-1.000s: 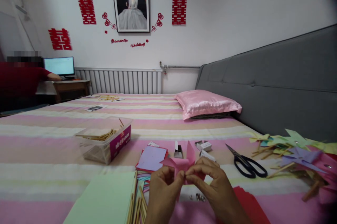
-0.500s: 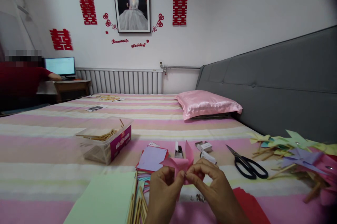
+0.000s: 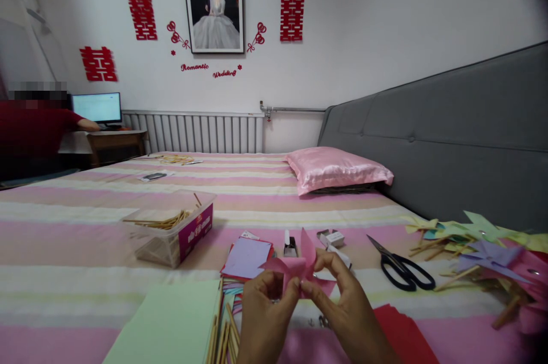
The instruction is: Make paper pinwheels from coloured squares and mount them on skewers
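Note:
Both my hands hold a pink paper pinwheel (image 3: 295,267) low in the middle of the view, above the striped bed. My left hand (image 3: 265,318) pinches its left side with curled fingers. My right hand (image 3: 346,312) grips its right side, thumb and fingers pressed at the centre. Right beneath the hands lie wooden sticks (image 3: 225,338) and a stack of coloured paper sheets (image 3: 246,258).
A clear box of sticks (image 3: 171,233) stands to the left, black scissors (image 3: 400,267) to the right, a stapler (image 3: 290,245) and small boxes (image 3: 331,237) behind the hands. Finished pinwheels (image 3: 488,250) pile at far right. Green paper (image 3: 171,324) and red paper (image 3: 402,335) lie near. A person sits at a desk far left.
My right hand's fingers have shifted slightly on the pinwheel, lifting higher at its right side. The pinwheel stays in the same place.

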`<state>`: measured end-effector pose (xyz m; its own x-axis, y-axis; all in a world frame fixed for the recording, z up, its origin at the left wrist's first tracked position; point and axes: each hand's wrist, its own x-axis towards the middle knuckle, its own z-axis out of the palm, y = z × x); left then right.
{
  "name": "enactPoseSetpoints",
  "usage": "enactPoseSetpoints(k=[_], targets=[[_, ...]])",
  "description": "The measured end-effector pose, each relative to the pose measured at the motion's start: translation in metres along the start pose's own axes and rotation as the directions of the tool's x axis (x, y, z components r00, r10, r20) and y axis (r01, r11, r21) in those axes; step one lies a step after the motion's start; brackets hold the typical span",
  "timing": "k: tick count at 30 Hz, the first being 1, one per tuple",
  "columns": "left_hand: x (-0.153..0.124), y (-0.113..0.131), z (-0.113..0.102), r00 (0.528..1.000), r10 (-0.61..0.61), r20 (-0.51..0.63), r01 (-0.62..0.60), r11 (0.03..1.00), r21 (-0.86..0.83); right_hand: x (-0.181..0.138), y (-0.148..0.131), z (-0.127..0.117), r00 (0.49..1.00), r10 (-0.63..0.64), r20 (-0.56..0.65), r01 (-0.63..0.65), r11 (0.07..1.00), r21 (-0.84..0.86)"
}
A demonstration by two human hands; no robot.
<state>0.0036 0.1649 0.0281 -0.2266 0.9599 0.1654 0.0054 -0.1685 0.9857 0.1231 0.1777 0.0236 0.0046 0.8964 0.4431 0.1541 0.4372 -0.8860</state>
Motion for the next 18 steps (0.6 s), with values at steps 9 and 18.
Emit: enactPoseSetpoints(k=[9,18], targets=[[-0.001,-0.003,-0.003,1.000,0.004,0.025,-0.004,0.999,0.037,-0.001,-0.004,0.005,0.991,0.094,0.095,-0.112,0.971,0.212],[0.000,-0.010,-0.004,0.998,0.012,0.055,-0.013,1.000,0.022,0.002,-0.001,-0.004,0.977,0.083,0.196,-0.109,0.986,0.127]])
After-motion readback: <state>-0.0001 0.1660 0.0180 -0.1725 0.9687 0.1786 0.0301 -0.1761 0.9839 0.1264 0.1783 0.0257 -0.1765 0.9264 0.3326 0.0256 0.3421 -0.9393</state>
